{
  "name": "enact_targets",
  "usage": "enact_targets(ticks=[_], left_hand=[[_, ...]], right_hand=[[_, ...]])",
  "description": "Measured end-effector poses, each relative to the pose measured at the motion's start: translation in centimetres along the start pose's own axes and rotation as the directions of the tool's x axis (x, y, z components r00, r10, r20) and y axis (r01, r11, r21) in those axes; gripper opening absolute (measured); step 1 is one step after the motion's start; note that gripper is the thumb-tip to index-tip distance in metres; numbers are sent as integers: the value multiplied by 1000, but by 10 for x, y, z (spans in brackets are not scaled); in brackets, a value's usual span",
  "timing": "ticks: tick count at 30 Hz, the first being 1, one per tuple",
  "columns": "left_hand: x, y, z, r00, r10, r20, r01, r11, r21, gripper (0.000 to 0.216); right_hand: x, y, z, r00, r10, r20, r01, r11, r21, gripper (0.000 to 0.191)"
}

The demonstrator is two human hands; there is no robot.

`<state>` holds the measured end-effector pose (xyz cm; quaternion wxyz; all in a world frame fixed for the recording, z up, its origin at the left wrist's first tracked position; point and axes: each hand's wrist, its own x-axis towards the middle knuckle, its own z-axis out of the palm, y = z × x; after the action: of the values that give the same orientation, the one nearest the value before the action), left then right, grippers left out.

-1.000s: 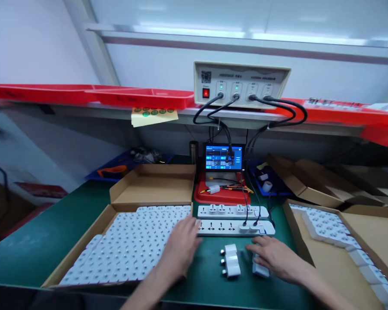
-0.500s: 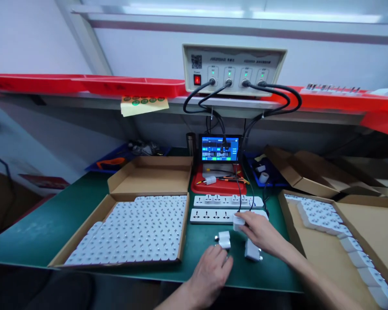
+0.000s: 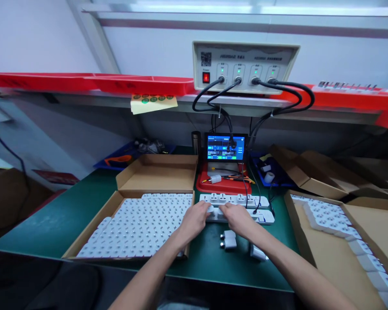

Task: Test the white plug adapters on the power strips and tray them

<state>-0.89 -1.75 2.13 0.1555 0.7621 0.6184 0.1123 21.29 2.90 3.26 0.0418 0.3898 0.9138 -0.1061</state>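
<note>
Both my hands meet over the near white power strip [image 3: 262, 216] in the middle of the green table. My left hand [image 3: 194, 218] is closed on a white plug adapter [image 3: 210, 209] set against the strip. My right hand [image 3: 238, 219] is closed on another white adapter [image 3: 220, 212] right beside it. Two loose adapters [image 3: 229, 240] lie just in front of my right hand, and a third adapter [image 3: 258, 252] lies further right. A second power strip [image 3: 234, 199] lies behind the first, with black cables plugged into its right end.
An open cardboard box [image 3: 93, 224] packed with white adapters sits at the left. Another box [image 3: 339, 258] with a row of adapters is at the right. Behind the strips stand a red tray [image 3: 223, 186], a small lit screen [image 3: 225, 147] and, on the shelf, a beige tester [image 3: 244, 66].
My left hand went from the left box to the loose adapters, then up to the near strip. My right hand lifted an adapter from the table and carried it left to the strip.
</note>
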Motion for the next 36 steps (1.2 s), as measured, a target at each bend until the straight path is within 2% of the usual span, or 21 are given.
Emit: enact_targets(ticks=[5, 12, 15, 18, 20, 22, 25, 29, 33, 36], left_hand=[[11, 6, 0, 994, -3, 114, -3, 998, 56, 25], [13, 6, 6, 990, -5, 143, -5, 998, 70, 21], [12, 4, 7, 991, 8, 132, -16, 998, 60, 24], [10, 5, 9, 997, 65, 52, -66, 998, 16, 35], [11, 14, 13, 994, 99, -35, -101, 994, -40, 41], [17, 30, 20, 987, 125, -97, -135, 984, -113, 38], [34, 62, 35, 982, 148, -118, -170, 962, -212, 31], [61, 96, 53, 990, 129, -61, -140, 958, -250, 18], [73, 107, 64, 995, 104, -14, -104, 964, -247, 6], [72, 109, 66, 994, 100, -43, -108, 958, -267, 8]], right_hand=[[2, 0, 3, 1000, 8, 22, -8, 1000, -8, 41], [6, 0, 11, 1000, 3, 20, -3, 1000, 27, 42], [-11, 6, 3, 998, -13, -62, 16, 999, 52, 39], [-42, 30, -10, 986, 54, -155, -35, 992, 122, 22], [-64, 55, -16, 976, 131, -174, -99, 979, 178, 19], [-80, 83, -17, 963, 217, -161, -181, 960, 213, 23], [-86, 113, -5, 941, 308, -141, -251, 913, 321, 19], [-72, 125, 26, 941, 295, -163, -151, 802, 578, 11], [-63, 126, 47, 929, 264, -259, -62, 802, 594, 12], [-66, 125, 45, 913, 275, -302, -39, 794, 607, 18]])
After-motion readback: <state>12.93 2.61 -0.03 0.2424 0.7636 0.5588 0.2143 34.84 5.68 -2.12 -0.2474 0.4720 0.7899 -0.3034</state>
